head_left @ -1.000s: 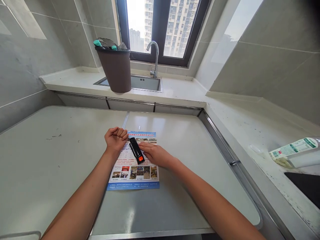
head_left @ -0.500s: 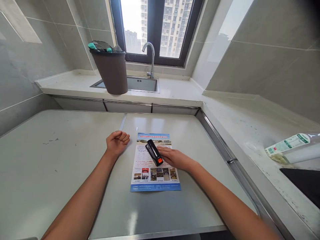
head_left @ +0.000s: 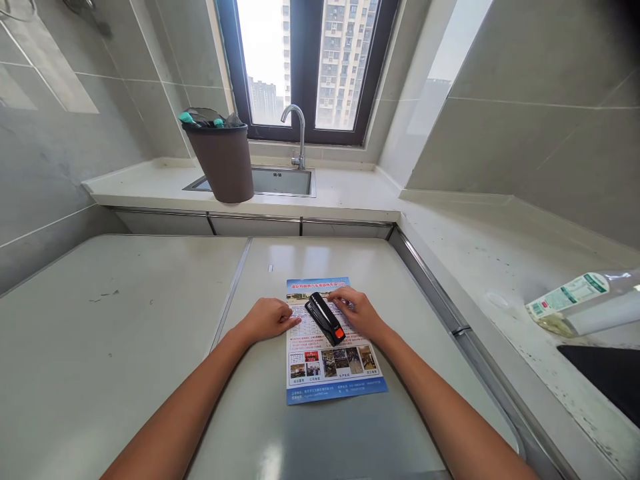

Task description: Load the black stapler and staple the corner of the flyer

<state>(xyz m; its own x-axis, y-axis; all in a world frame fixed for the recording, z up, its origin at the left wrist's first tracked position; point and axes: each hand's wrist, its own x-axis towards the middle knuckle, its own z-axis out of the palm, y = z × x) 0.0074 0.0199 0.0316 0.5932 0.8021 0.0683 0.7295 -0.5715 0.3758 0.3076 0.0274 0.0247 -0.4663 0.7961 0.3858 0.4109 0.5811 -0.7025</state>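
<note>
A black stapler with an orange-red patch at its near end lies slanted on a printed flyer with blue bands and small photos. My left hand rests at the flyer's left edge, fingers curled in and thumb pointing over the paper, with nothing visible in its grasp. On the other side, my right hand is over the flyer's upper right part. Its bent fingers are apart, with the fingertips close beside the stapler's far end; whether they touch it I cannot tell.
The flyer lies on a pale table. Beyond it, a brown bin stands on the counter before a sink with a tap. On the right counter a clear labelled bottle lies beside a black panel.
My left hand has turned palm-down and moved right to the flyer's edge. My right hand's flat fingers have bent. Flyer and stapler appear shifted right and slightly turned; the camera view has tilted up.
</note>
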